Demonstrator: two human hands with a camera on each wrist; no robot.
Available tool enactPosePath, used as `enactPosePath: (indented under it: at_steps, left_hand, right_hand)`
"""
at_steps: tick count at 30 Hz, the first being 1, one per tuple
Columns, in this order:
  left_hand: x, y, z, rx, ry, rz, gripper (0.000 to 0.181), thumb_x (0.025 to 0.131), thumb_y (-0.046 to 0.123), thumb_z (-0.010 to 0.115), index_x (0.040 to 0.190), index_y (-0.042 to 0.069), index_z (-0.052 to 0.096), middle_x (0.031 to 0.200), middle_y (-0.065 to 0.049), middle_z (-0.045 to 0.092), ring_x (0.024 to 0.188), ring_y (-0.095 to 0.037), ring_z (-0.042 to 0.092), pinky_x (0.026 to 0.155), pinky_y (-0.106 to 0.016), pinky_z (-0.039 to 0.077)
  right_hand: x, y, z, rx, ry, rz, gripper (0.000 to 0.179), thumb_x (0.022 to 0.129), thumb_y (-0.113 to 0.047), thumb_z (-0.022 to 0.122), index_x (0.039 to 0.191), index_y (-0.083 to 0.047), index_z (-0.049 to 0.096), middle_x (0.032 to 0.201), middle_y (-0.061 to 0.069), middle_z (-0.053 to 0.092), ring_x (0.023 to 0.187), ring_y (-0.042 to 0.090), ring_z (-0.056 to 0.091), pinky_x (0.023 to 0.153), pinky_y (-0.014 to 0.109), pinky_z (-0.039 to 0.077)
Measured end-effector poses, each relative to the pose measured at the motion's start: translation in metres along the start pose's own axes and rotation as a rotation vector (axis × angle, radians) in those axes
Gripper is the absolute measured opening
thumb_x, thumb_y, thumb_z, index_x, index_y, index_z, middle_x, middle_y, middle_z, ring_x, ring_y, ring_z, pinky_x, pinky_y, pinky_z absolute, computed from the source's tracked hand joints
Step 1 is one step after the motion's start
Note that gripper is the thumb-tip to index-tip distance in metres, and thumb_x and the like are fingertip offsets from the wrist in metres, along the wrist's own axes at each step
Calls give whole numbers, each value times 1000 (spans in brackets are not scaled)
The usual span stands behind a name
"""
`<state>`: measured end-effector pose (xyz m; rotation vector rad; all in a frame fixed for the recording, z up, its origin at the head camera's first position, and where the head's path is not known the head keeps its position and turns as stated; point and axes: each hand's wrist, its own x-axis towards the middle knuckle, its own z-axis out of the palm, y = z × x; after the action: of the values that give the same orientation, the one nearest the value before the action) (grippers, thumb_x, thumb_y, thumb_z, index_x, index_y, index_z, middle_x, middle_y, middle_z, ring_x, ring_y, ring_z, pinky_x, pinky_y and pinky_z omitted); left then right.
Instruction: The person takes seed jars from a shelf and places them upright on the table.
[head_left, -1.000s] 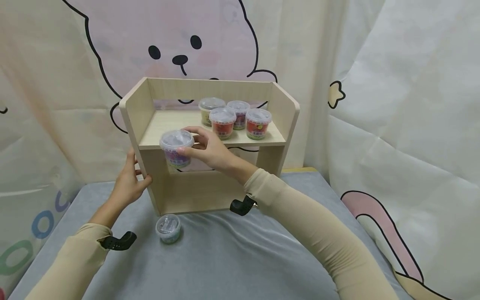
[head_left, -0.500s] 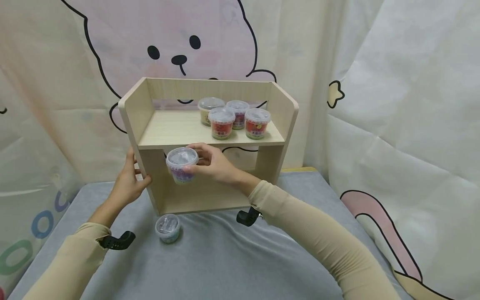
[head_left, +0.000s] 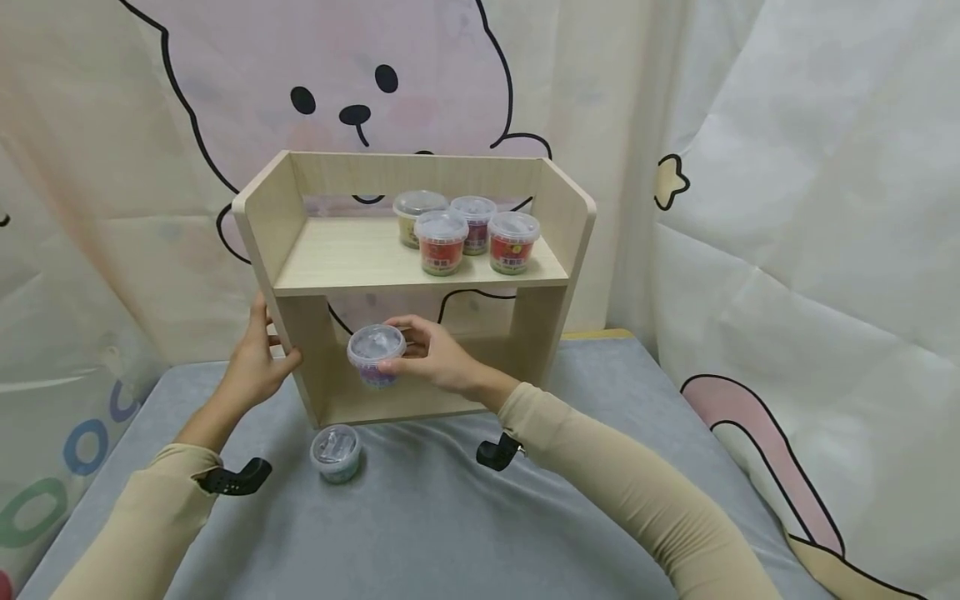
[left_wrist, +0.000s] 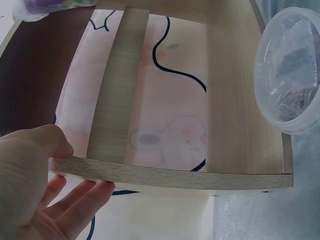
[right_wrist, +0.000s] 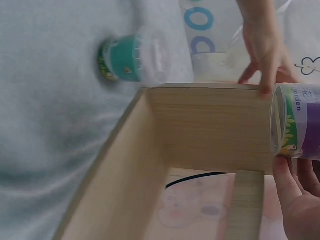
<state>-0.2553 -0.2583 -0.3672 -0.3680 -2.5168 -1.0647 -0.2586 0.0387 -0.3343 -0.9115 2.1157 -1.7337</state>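
A clear-lidded plastic tub with a purple label (head_left: 377, 354) is held by my right hand (head_left: 442, 362), thumb in front and fingers round the far side. It hangs in the lower opening of a pale wooden shelf (head_left: 420, 398), apart from its bottom board. The right wrist view shows the purple tub (right_wrist: 305, 120) partly cut off. My left hand (head_left: 255, 371) grips the shelf's left side panel; in the left wrist view the thumb and fingers lie on either side of the panel edge (left_wrist: 175, 179). A teal tub (head_left: 336, 454) stands on the cloth before the shelf.
On the upper board, towards its right, stand several lidded tubs: a yellowish one (head_left: 408, 227), a red one in front (head_left: 441, 250), a dark red one (head_left: 476, 233) and another red one (head_left: 512, 248). Grey-blue cloth (head_left: 450, 517) covers the table. Printed curtains hang behind.
My right hand has lowered the purple tub from the upper board's front edge into the lower opening, moving slightly right. The left hand has kept its grip on the side panel.
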Motion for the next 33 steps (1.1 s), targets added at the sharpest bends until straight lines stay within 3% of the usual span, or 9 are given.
enactPosePath:
  at_steps: [23,33]
  left_hand:
    - [1,-5,4,-4,4,24,98,86,-6,60,159,25,1,145,-39,39,106,-64,58,77,-72,54]
    - [1,-5,4,-2,12,21,96,87,-6,60,158,24,4,144,-39,40,108,-64,59,78,-74,53]
  right_hand:
    - [-21,59,12,52,-29,103,61,87,4,72,142,0,47,137,21,59,118,17,64,102,26,54]
    - [-30,88,22,129,-119,155,64,86,7,71,144,-3,46,142,20,56,125,18,62,106,29,52]
